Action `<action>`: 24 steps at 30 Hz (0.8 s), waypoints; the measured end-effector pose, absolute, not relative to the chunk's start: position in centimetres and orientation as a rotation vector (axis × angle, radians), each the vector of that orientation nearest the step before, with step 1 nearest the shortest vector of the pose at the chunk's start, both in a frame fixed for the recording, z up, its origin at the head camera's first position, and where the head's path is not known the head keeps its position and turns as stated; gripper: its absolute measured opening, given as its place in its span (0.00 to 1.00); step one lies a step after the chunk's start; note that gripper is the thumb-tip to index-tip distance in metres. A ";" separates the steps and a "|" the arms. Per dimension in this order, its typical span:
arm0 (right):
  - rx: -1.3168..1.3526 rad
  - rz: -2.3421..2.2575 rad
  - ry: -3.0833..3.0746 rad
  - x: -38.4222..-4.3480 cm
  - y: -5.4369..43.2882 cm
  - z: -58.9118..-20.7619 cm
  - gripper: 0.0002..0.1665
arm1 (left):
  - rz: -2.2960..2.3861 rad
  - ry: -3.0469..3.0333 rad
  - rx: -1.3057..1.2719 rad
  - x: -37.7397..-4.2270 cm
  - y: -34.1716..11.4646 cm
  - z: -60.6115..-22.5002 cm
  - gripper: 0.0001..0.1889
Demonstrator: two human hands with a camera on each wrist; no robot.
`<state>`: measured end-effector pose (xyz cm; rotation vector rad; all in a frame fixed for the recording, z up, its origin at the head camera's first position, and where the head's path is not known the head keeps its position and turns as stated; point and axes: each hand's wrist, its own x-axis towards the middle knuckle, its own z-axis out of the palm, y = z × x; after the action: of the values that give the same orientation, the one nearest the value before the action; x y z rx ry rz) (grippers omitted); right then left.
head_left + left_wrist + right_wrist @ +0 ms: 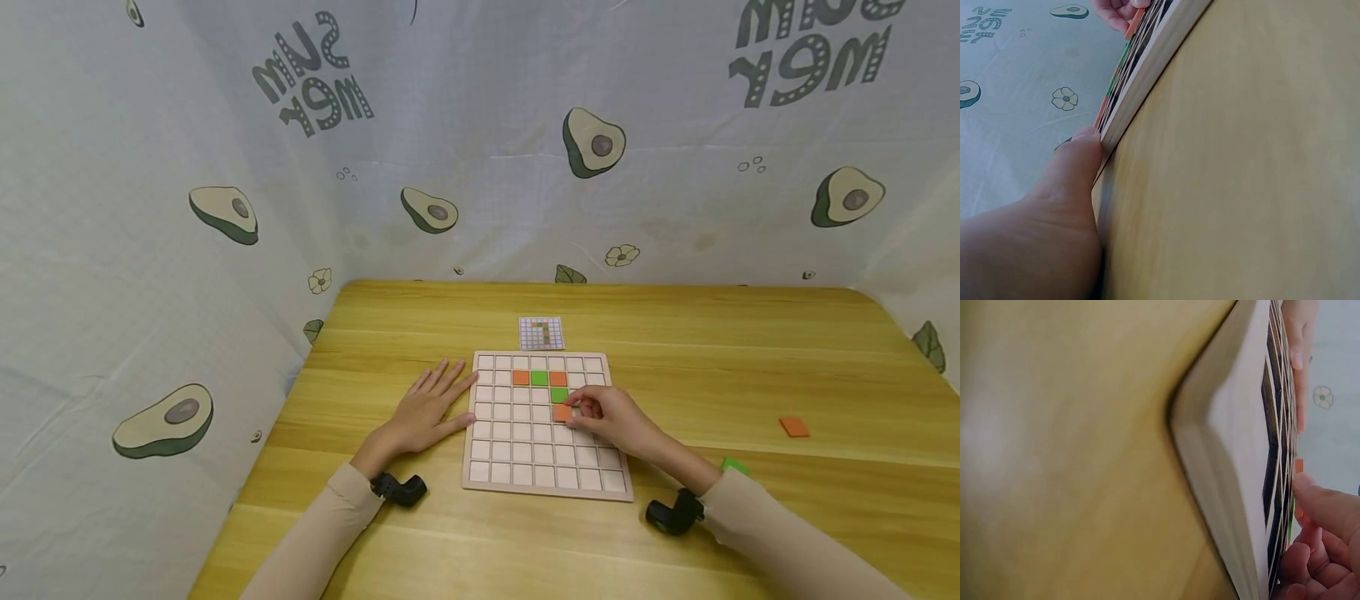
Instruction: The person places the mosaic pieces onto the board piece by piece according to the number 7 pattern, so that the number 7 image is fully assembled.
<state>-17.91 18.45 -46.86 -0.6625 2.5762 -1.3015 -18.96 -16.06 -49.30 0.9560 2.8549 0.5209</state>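
A pinched orange tile [562,413] overlies the gridded board [521,452].

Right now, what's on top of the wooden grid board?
Two orange tiles and two green tiles lie on the grid board; the right hand pinches a third orange tile there. That hand covers part of the board; what's underneath can't be seen.

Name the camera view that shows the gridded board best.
The head view: it shows the gridded board from above with all four corners, though the right hand hides some squares. The left wrist view catches a slanted edge; the right wrist view, one close corner.
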 end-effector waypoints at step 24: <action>-0.564 -1.320 2.594 -17.8 18.2 -46.8 0.11 | 0.493 2.864 0.944 -19.1 -16.1 -49.6 0.37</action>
<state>-17.77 18.19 -46.80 -0.5644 2.5938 -1.3195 -19.07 -16.12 -49.63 0.9441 2.8636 0.4930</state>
